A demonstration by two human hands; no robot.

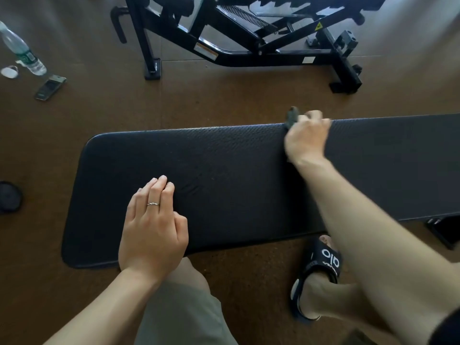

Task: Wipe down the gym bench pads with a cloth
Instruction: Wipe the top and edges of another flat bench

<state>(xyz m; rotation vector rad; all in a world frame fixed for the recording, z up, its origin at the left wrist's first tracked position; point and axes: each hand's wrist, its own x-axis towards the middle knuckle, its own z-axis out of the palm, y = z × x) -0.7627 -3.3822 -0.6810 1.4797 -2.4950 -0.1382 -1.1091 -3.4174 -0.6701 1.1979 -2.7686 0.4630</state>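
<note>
My right hand (pixel 307 136) has its fingers curled over the far edge of the bench pad (pixel 236 175), gripping a small dark cloth (pixel 291 118); only a crumpled corner of the cloth shows, poking out past my fingers above that far edge, and it looks dark grey-green and slightly blurred. My right forearm reaches across the pad from its near edge. My left hand (pixel 151 225) lies flat near the pad's near edge, toward its left end, fingers straight and close together, palm down and holding nothing; there is a thin ring (pixel 152 203) on one finger. The pad is long, black and finely textured, with rounded corners at its left end, and its right end runs out of view. I can see faint creases in the surface just right of my left fingertips. Below the near edge I see my knee in grey-green shorts (pixel 184 312) and a foot in a black slide sandal (pixel 317 277) with white lettering, both on a brown floor (pixel 87 115). Beyond the far edge stands a black metal machine frame (pixel 249 46). Off the far left corner lie a clear water bottle (pixel 21 49), a phone (pixel 50 87) and a small white item I cannot identify.
</note>
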